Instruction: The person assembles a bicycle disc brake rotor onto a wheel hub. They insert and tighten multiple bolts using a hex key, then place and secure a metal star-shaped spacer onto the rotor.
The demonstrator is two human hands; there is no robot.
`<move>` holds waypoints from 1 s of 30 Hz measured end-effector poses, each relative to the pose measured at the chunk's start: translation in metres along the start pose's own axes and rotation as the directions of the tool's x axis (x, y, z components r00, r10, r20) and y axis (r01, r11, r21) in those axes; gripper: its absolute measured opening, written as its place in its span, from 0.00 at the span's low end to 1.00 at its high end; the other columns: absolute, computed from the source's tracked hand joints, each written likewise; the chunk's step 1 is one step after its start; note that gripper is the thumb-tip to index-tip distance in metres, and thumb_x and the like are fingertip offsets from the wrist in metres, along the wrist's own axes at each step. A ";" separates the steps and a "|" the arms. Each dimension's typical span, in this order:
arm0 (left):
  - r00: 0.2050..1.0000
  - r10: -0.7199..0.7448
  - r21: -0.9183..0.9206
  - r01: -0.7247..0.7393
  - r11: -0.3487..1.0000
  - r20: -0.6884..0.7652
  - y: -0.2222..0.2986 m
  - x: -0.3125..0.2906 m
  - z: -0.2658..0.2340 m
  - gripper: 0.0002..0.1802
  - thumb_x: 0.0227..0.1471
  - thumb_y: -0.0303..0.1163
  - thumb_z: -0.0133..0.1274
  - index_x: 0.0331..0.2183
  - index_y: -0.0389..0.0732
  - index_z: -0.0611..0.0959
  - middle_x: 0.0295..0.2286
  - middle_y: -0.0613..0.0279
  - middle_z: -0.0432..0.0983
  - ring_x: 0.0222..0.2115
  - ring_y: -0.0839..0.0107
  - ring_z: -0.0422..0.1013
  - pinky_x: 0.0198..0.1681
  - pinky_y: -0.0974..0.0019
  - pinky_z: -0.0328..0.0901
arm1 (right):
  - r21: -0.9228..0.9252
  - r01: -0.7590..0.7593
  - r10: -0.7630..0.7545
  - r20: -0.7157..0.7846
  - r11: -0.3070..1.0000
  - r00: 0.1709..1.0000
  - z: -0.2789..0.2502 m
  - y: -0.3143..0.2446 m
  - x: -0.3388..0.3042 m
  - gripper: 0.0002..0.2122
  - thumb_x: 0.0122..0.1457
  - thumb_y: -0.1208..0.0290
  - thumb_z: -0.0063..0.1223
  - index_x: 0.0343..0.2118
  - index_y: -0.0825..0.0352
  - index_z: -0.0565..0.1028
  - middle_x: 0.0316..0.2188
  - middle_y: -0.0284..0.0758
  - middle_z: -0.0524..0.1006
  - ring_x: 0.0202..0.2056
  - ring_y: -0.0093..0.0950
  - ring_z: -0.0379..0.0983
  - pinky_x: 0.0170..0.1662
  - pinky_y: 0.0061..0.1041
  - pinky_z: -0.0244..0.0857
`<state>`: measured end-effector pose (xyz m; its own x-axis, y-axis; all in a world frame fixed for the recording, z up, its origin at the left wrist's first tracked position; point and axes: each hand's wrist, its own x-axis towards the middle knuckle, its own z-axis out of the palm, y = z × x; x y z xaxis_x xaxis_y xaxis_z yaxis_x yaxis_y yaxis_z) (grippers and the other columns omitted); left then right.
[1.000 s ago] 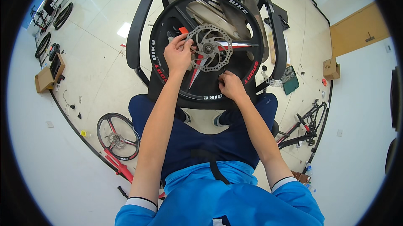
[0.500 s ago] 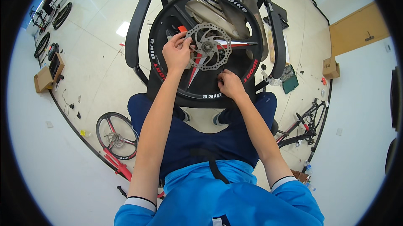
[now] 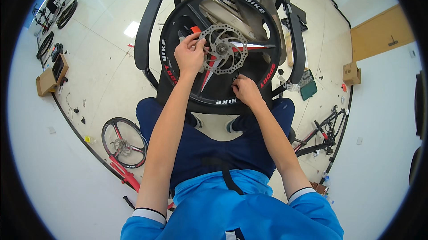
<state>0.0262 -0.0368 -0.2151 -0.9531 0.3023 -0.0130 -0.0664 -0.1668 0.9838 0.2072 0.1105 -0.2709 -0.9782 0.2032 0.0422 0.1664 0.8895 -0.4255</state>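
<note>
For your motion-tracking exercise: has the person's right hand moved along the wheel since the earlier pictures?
No. The right hand stays at the lower right of the brake disc, above the bicycle wheel rim's lower lettering.

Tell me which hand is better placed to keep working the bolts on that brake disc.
Left, probably. The left hand already sits at the brake disc edge gripping a red-handled tool; the right hand rests lower on the wheel rim.
</note>
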 end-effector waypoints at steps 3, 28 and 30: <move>1.000 -0.003 0.009 0.003 1.000 -0.012 -0.002 -0.001 -0.001 0.16 0.57 0.23 0.57 0.48 0.31 0.80 0.35 0.54 0.83 0.30 0.71 0.80 0.30 0.72 0.75 | -0.014 -0.007 0.007 -0.023 1.000 1.000 -0.001 -0.007 -0.005 0.05 0.53 0.74 0.57 0.30 0.69 0.81 0.32 0.42 0.79 0.35 0.43 0.78 0.40 0.40 0.73; 0.997 0.051 -0.019 -0.052 0.998 -0.057 -0.002 -0.003 0.004 0.14 0.55 0.21 0.58 0.45 0.28 0.81 0.30 0.54 0.84 0.27 0.74 0.80 0.28 0.74 0.72 | 0.728 -0.051 0.177 -0.098 0.684 0.979 -0.102 -0.045 0.062 0.07 0.60 0.80 0.56 0.39 0.77 0.79 0.31 0.39 0.83 0.32 0.25 0.83 0.38 0.22 0.77; 0.997 0.050 -0.008 -0.051 0.999 -0.053 -0.003 -0.003 0.004 0.15 0.55 0.21 0.58 0.45 0.29 0.81 0.31 0.53 0.83 0.27 0.73 0.81 0.28 0.73 0.73 | 0.706 -0.059 0.173 -0.091 0.706 0.981 -0.099 -0.046 0.074 0.07 0.57 0.79 0.58 0.37 0.77 0.79 0.29 0.39 0.83 0.29 0.25 0.83 0.32 0.21 0.76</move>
<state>0.0301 -0.0338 -0.2171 -0.9695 0.2438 0.0272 -0.0201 -0.1894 0.9817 0.1393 0.1249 -0.1580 -0.9193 0.3903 0.0498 0.0876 0.3266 -0.9411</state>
